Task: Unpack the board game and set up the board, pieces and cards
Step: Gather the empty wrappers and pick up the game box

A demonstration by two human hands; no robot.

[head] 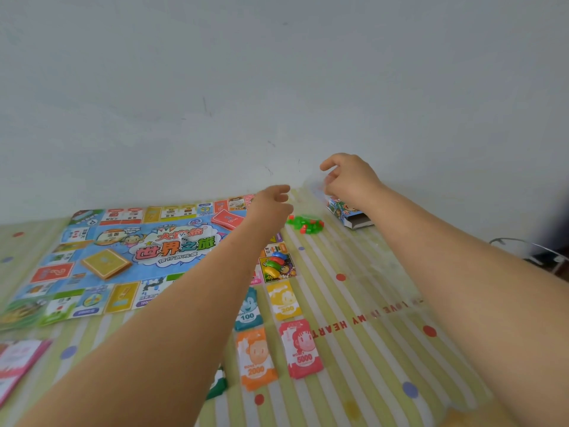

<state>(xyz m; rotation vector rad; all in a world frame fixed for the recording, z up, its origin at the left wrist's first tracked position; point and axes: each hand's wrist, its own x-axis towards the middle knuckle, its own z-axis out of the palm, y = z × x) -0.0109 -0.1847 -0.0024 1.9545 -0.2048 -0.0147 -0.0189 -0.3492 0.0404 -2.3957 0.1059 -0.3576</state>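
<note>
The paper game board (123,257) lies flat at the left, with a yellow card deck (106,264), a red card deck (226,219) and a white die (184,237) on it. Coloured pawns (274,263) sit at its right edge. A pile of green and red houses (304,223) lies beyond them. Money stacks marked 100 (248,309), 200 (284,300), 2000 (255,359) and 5000 (301,349) lie in front. My left hand (271,204) hovers beside the houses, fingers loosely apart and holding nothing. My right hand (348,177) is raised over the game box (351,215); a faint clear blur hangs at its fingertips.
A striped, dotted tablecloth (369,303) covers the table, which meets a white wall at the back. Pink sheets (18,365) lie at the near left edge. A green stack (218,386) peeks out under my left forearm. A metal frame (529,245) stands at the right.
</note>
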